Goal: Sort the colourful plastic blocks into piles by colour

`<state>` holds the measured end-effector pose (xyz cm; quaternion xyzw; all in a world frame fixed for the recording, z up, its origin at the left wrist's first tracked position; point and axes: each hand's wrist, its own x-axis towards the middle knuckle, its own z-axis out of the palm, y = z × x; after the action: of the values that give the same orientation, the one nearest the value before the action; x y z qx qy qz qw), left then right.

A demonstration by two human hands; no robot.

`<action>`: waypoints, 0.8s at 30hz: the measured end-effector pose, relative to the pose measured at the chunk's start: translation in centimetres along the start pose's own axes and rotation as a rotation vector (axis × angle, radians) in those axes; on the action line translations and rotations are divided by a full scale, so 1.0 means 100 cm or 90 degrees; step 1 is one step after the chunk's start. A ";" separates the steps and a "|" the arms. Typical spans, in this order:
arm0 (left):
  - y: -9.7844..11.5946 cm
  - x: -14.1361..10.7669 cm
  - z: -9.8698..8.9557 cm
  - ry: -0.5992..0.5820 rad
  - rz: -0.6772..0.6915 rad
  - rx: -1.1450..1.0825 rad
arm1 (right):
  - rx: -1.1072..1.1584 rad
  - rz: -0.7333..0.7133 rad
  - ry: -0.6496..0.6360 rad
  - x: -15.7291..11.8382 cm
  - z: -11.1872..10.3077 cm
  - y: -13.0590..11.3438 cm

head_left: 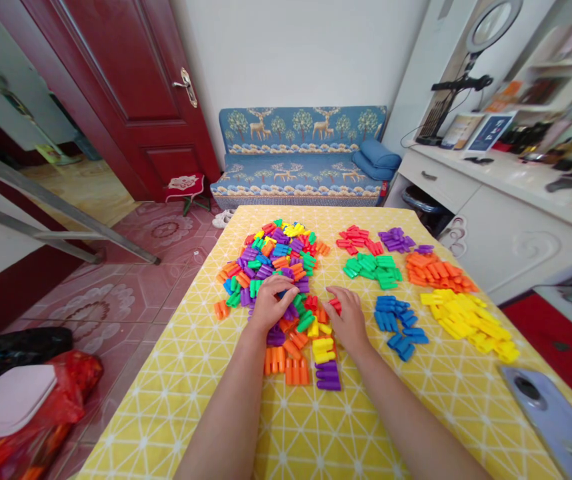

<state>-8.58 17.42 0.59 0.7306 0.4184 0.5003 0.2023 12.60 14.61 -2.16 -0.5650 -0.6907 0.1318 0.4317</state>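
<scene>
A mixed heap of small ribbed plastic building pieces (266, 257) lies in the middle of the table, in orange, purple, green, blue, red and yellow. My left hand (270, 303) rests on the heap's near side, its fingers curled in toward the thumb; whatever is between them is mostly hidden. Just right of the heap, my right hand (350, 320) has thumb and fingers closed around a red plastic piece (335, 305). Below the hands lie orange pieces (296, 372), yellow pieces (323, 350) and a purple piece (328, 376).
Sorted piles lie at the right: red (356, 239), purple (395, 240), green (373, 269), orange (439, 272), blue (395, 317) and yellow (471, 322). A phone (551, 417) lies at the table's right edge. Beyond the yellow patterned tablecloth (166, 413) stands a blue sofa (301, 163).
</scene>
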 end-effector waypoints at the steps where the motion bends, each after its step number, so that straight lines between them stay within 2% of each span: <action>1: 0.000 0.000 0.000 0.001 0.001 -0.003 | -0.030 -0.025 0.023 0.000 -0.001 -0.001; 4: -0.001 0.000 0.000 0.001 0.000 -0.010 | -0.136 -0.044 0.049 -0.004 -0.007 -0.009; 10: -0.001 0.000 0.000 0.000 -0.004 -0.012 | -0.323 0.050 -0.012 -0.012 -0.014 -0.016; 15: 0.000 0.000 -0.001 0.000 -0.006 -0.011 | -0.325 0.065 -0.053 -0.010 -0.010 -0.009; 21: 0.001 0.000 0.000 -0.001 -0.008 -0.012 | -0.226 0.026 -0.034 -0.009 -0.007 -0.005; 24: 0.002 0.001 -0.001 0.007 -0.007 -0.013 | -0.255 0.003 -0.043 -0.006 -0.013 -0.007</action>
<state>-8.55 17.36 0.81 0.7235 0.4186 0.5070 0.2103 13.10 13.43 -1.22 -0.6362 -0.7160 0.0117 0.2871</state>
